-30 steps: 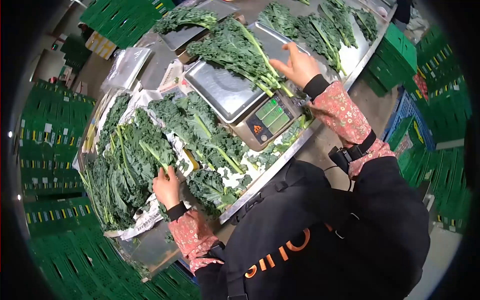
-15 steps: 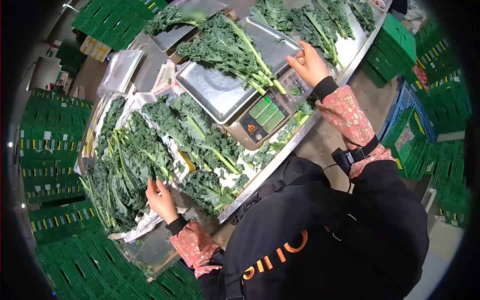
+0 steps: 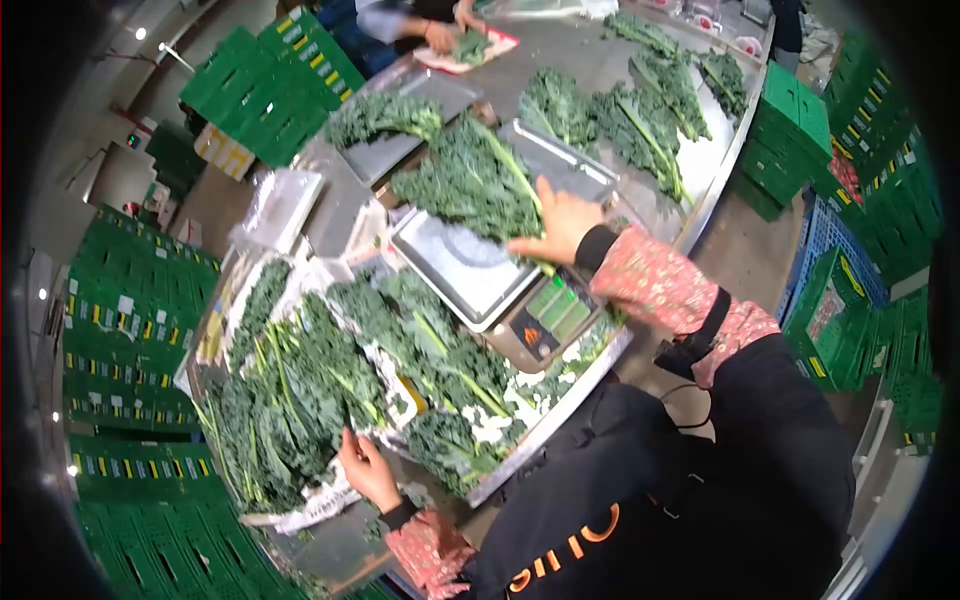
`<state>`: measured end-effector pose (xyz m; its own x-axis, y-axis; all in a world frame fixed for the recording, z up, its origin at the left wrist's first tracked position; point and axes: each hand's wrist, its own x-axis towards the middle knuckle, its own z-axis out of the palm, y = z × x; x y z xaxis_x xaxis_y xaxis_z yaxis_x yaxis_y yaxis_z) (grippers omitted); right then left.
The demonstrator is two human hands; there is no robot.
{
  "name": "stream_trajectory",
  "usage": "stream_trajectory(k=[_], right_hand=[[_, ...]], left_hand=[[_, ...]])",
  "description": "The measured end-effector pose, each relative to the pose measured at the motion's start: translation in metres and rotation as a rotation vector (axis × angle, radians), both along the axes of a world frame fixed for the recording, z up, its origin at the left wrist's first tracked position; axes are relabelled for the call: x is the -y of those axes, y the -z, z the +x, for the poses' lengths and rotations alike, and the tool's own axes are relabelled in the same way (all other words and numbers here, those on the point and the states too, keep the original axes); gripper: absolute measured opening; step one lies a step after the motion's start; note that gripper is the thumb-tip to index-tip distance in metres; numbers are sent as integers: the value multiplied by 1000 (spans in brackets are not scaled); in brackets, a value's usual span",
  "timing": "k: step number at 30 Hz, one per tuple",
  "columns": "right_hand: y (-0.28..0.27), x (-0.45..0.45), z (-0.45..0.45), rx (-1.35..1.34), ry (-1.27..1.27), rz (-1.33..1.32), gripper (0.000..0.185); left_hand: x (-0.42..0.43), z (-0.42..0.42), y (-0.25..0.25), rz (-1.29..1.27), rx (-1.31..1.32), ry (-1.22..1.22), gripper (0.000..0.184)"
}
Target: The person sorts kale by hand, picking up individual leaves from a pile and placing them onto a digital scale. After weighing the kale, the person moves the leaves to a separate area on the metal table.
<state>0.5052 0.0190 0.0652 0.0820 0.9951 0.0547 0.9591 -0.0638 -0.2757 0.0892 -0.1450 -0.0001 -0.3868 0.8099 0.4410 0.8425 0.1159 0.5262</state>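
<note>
Scale: a kale bunch lies across it, unbagged.
Right hand: fingers spread on the bunch's stem ends, grip unclear.
Left hand: partly open, apparently empty, beside the kale pile left of the scale.
Loose kale: still unweighed, by the look of it.
Table: metal, under the scale.
Room: green crates left and right of the scale; a co-worker's hands beyond it.

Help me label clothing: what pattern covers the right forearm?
Pinkish floral sleeve, seen best in head view.

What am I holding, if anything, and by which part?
Your right hand spans the stem end of the kale on the scale; whether it grips is unclear. Your left hand appears empty.
</note>
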Motion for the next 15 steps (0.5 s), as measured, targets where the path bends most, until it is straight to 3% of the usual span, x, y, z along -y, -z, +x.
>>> stream_trajectory(k=[3, 4, 9, 13, 14, 15], right_hand=[[25, -17, -17, 78, -64, 17, 111], [27, -21, -22, 52, -47, 23, 99], [29, -37, -10, -291, -69, -25, 73], [53, -46, 35, -456, -209, 284, 77], [30, -41, 47, -491, -142, 142, 79], [30, -46, 61, -481, -148, 242, 80]], left_hand=[[0, 1, 4, 41, 51, 10, 30], [0, -1, 7, 51, 47, 16, 30], [1, 1, 16, 38, 157, -22, 28], [3, -5, 19, 6, 68, -146, 28], [3, 3, 9, -6, 56, -183, 29], [1, 10, -3, -54, -62, -240, 29]])
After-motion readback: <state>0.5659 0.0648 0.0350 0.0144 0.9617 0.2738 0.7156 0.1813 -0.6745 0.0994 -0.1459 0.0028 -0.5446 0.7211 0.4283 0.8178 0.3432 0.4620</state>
